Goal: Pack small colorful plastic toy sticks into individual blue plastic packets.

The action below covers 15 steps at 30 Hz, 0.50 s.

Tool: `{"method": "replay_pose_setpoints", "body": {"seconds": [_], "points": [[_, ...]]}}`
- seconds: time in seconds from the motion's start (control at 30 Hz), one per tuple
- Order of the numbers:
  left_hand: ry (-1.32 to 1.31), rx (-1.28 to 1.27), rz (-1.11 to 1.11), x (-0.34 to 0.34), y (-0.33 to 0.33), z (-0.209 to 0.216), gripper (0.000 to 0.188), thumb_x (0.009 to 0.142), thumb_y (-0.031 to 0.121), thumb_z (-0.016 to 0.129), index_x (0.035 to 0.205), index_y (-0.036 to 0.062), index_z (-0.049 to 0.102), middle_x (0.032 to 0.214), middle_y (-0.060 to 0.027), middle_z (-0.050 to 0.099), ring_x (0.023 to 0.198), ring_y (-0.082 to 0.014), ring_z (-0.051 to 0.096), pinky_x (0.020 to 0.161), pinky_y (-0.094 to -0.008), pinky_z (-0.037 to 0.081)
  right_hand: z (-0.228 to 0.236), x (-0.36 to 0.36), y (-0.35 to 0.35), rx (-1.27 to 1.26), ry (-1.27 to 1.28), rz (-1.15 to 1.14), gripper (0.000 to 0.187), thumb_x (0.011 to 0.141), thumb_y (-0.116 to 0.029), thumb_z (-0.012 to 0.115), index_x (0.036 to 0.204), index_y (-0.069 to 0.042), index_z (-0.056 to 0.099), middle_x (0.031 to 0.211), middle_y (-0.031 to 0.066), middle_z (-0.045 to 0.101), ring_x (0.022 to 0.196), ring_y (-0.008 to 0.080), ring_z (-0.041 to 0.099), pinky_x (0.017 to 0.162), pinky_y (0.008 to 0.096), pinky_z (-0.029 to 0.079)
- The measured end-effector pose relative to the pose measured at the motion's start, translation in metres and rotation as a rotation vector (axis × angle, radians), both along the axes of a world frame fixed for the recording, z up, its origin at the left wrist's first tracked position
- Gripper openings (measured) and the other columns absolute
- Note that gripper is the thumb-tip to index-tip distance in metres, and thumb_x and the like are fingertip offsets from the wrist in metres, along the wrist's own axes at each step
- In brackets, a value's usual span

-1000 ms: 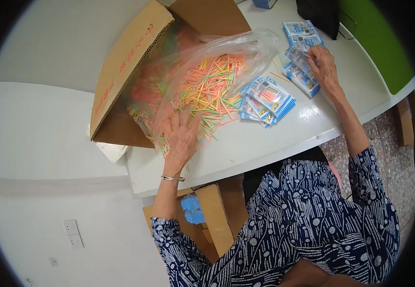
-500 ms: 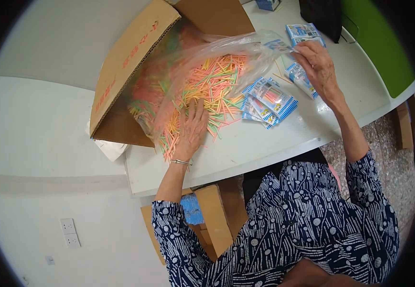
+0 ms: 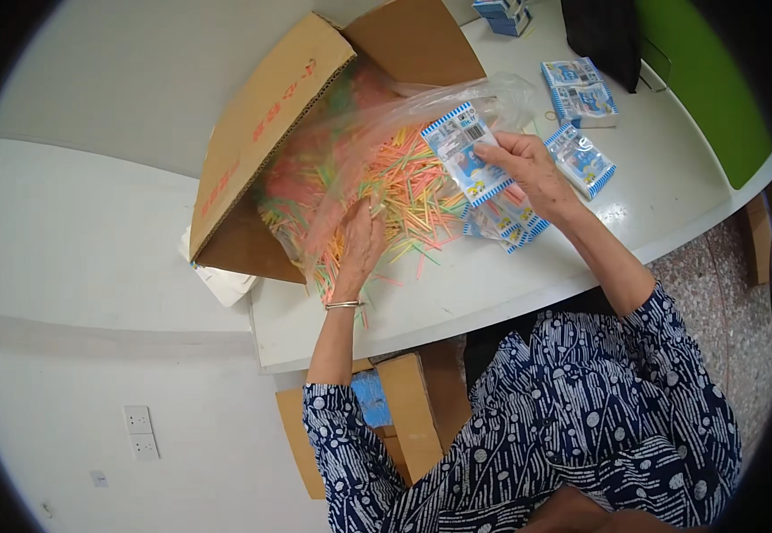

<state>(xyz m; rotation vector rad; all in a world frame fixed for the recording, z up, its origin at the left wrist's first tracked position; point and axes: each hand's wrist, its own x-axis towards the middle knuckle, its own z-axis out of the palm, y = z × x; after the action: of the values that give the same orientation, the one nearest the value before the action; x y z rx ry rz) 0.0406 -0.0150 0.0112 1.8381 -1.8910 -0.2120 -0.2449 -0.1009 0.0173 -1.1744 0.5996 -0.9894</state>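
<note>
Right hand [image 3: 528, 169] pinches a small flat packet [image 3: 468, 153], blue-and-white with a striped edge, thumb and fingertips clamped on its lower right corner. The packet is held up over the pile of coloured sticks, its far end near the mouth of the clear plastic bag [image 3: 421, 115].

Left hand [image 3: 361, 242] lies palm-down on the coloured sticks [image 3: 404, 182], fingers spread and partly dug in. Can't tell whether it actually has any pinched; it looks more like raking or pressing. There's a thin bangle [image 3: 344, 305] at the wrist.

Handling, my read:
- Packet: light, thin and floppy, with a slick film surface. A corner pinch lets it droop and twist; gripping along a short edge would hold it flatter.
- Sticks: very light, thin, stiff, loose, so they scatter easily. Better gathered as a bunch between fingers and thumb around mid-length than picked singly. Probably snap if bent.
- Bag: soft and crinkly, with no structure of its own.

Surroundings:
- The sticks (orange, yellow, green, pink) spill from the bag, which sits inside an open cardboard box [image 3: 261, 133] tipped on its side on the white table [image 3: 492, 293]. A few strays lie on the tabletop near the left wrist.
- More matching packets [image 3: 503, 222] are stacked just beneath the right hand, with others [image 3: 581, 158] farther out to the right and one pair [image 3: 580, 89] near the far edge.
- More cardboard [image 3: 408, 409] sits under the table.
</note>
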Motion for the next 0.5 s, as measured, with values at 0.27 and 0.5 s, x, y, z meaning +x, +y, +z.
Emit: {"method": "replay_pose_setpoints", "body": {"seconds": [0.27,0.5], "points": [[0.382,0.095,0.016,-0.012,-0.004,0.021,0.037,0.093,0.027,0.045,0.108,-0.0065,0.049,0.101,-0.0154,0.058,0.093,-0.0259,0.057,0.085,-0.0377,0.044,-0.008,0.025,0.005,0.137,-0.132,0.082,0.024,0.087,-0.019,0.063,0.101,0.0,0.065,0.082,0.002,0.066,0.069,0.0035,0.059,0.06,0.0199,0.047],[1.291,0.295,0.003,-0.028,-0.012,0.018,0.027,0.095,0.02,0.047,0.1,-0.0065,0.052,0.096,-0.0169,0.06,0.084,-0.0215,0.062,0.077,-0.0342,0.05,-0.02,0.031,-0.001,-0.01,0.039,0.131,0.024,0.088,-0.02,0.061,0.097,0.002,0.065,0.08,0.0007,0.065,0.066,0.0034,0.057,0.058,0.0205,0.045]]}}
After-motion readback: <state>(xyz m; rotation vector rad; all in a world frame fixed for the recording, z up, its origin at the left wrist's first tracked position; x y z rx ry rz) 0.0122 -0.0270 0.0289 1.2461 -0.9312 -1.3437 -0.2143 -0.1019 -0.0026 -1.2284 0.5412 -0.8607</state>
